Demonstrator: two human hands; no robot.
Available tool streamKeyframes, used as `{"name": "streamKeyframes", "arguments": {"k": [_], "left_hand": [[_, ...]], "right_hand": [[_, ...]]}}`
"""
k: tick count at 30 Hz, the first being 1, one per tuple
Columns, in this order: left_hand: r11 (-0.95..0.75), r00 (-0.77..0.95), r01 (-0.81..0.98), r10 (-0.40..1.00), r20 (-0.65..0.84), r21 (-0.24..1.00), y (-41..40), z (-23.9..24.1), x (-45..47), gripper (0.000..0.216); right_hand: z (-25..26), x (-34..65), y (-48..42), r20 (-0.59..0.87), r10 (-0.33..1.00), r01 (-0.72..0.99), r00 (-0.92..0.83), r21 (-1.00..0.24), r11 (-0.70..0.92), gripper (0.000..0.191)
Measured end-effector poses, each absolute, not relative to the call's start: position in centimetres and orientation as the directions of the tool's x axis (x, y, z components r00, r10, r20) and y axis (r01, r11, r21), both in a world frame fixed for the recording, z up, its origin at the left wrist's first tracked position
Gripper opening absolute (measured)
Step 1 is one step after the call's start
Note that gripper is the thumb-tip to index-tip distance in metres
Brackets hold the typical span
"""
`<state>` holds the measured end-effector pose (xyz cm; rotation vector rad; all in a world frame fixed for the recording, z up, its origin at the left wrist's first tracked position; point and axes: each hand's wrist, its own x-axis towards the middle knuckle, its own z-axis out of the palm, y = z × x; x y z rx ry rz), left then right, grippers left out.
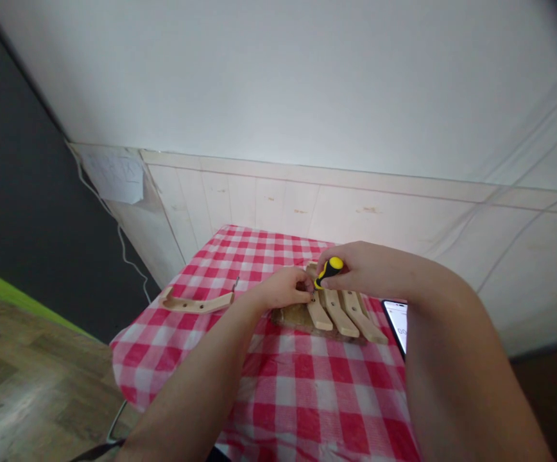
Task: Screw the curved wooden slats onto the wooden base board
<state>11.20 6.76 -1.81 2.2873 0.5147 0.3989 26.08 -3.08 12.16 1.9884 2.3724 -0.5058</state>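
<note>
A yellow and black screwdriver (331, 268) is gripped in my right hand (350, 266), its tip end pointing down and left toward a curved wooden piece (320, 314). Close by that tip, my left hand (288, 287) has its fingers pinched together over the same piece; whatever is between them is too small to make out. To its right lie two more curved wooden pieces (340, 314) with dark holes. All rest on a brown board (294, 316). Apart on the left, another curved wooden piece (196, 304) with holes lies on the cloth, a thin metal rod (236, 284) beside its end.
A red and white checked tablecloth (288, 378) covers the table, which stands against a white panelled wall (269, 199). A phone (396, 321) lies at the right edge, partly behind my right arm. A white cable (127, 253) hangs at the left.
</note>
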Motion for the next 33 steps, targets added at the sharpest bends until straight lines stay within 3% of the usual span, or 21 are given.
{"name": "streamKeyframes", "arguments": {"k": [33], "left_hand": [[-0.662,0.863,0.302,0.496,0.098,0.686,6.33,-1.1,11.4,0.01]], "right_hand": [[11.69,26.3,-2.75,-0.224,0.961,0.976,-0.164,-0.179,0.125,0.022]]}}
